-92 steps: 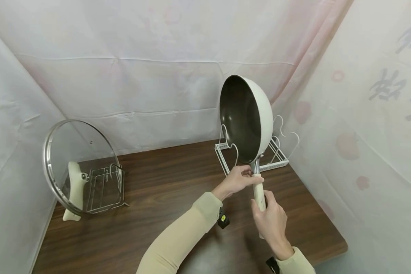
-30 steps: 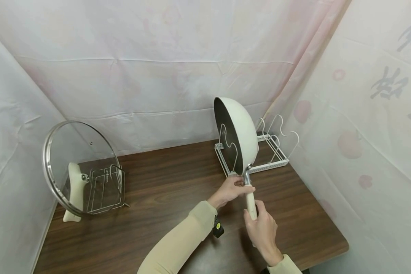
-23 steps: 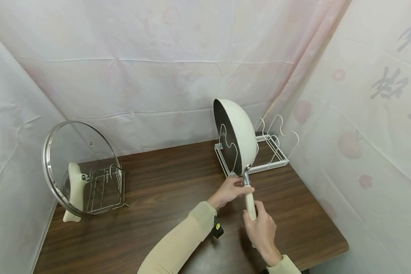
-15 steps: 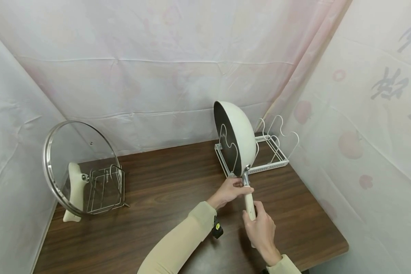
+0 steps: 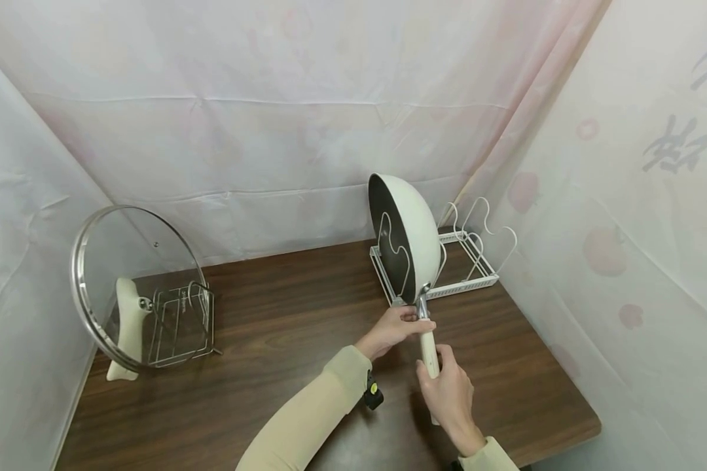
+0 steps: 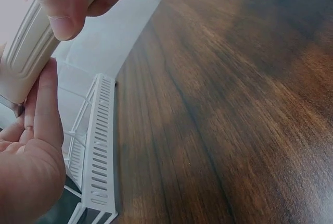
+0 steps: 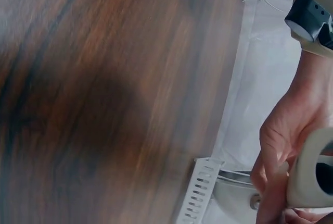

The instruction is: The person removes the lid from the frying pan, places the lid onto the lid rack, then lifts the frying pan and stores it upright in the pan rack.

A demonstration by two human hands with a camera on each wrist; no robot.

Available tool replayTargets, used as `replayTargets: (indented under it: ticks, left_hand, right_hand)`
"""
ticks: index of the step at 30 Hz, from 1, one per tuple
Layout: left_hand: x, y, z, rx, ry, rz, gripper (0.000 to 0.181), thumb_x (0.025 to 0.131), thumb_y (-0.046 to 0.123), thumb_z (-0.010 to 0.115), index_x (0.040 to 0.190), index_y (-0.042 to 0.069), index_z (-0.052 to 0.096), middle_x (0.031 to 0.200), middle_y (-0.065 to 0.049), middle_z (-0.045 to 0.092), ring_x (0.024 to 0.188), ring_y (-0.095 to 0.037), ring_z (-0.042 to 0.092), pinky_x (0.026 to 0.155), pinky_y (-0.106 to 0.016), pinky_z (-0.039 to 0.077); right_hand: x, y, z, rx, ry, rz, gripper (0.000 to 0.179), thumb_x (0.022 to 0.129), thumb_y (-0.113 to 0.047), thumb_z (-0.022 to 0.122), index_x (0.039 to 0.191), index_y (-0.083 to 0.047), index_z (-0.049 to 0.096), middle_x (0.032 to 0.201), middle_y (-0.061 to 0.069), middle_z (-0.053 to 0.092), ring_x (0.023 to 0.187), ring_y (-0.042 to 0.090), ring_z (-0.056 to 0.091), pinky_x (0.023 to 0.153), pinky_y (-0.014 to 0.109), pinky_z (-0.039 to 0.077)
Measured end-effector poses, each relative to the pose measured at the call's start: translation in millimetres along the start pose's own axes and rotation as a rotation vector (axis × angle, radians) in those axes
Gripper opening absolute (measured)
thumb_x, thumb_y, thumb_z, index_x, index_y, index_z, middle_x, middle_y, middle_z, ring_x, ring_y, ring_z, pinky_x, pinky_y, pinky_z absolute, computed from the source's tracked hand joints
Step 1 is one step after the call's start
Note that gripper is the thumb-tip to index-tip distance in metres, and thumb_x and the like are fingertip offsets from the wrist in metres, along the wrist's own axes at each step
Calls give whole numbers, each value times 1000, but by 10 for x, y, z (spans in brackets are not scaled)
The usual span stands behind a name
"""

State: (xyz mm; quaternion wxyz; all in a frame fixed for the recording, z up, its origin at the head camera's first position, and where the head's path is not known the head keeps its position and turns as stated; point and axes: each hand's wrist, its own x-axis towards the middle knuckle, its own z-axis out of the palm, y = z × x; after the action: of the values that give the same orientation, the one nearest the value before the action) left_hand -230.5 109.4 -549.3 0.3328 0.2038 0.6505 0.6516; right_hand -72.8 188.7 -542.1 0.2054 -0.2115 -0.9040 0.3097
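Observation:
A white wok with a dark inside stands on its side at the left end of a white wire rack, its opening facing left. One wavy divider of the rack stands in front of the dark opening. My right hand grips the lower part of the cream handle. My left hand holds the handle near its metal neck, thumb across the top and fingers behind. In the left wrist view, fingers of the left hand lie against the handle's underside. The wok's lower edge is partly hidden.
A glass lid with a steel rim and cream handle stands upright at the left on a small metal wire stand. Other white dividers rise at the rack's right. A pale curtain surrounds the brown table.
Both hands have lowered the wok and shifted it slightly left, so it sits lower at the rack's left dividers. Its opening turned further left. Over the last half second it barely moves.

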Motion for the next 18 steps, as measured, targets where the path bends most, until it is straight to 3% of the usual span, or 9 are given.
replayTargets:
  ticks: [5, 10, 14, 18]
  left_hand:
    - [-13, 4, -39, 7, -17, -13, 28, 87, 30, 83, 107, 12, 75, 100, 1, 78, 87, -8, 70, 79, -31, 62]
    - [-43, 21, -99, -48, -52, -3, 38, 91, 24, 80, 122, 3, 71, 110, -10, 78, 91, -15, 75, 89, -44, 64]
    - [-78, 83, -153, -48, -50, 3, 44, 92, 22, 79, 128, -1, 67, 110, -15, 78, 93, -23, 76, 91, -49, 63]
    - [-121, 156, -217, -12, -30, 10, 48, 92, 21, 80, 131, -2, 65, 113, -22, 76, 100, -33, 76, 92, -55, 61]
  right_hand:
    - [35, -17, -98, -50, -85, -14, 34, 91, -26, 76, 116, -8, 63, 75, 4, 69, 56, 10, 55, 49, 31, 42]
    - [112, 0, -217, -105, -129, -21, 36, 94, -37, 73, 117, -10, 67, 81, 0, 71, 60, 7, 58, 50, 29, 43]
    - [178, 1, -299, -107, -77, -43, 37, 94, -39, 73, 118, -11, 69, 88, 3, 74, 69, 13, 66, 53, 30, 46]
    - [253, -51, -379, -90, 25, -79, 34, 93, -37, 74, 115, -12, 70, 95, 3, 74, 77, 19, 70, 55, 33, 47]
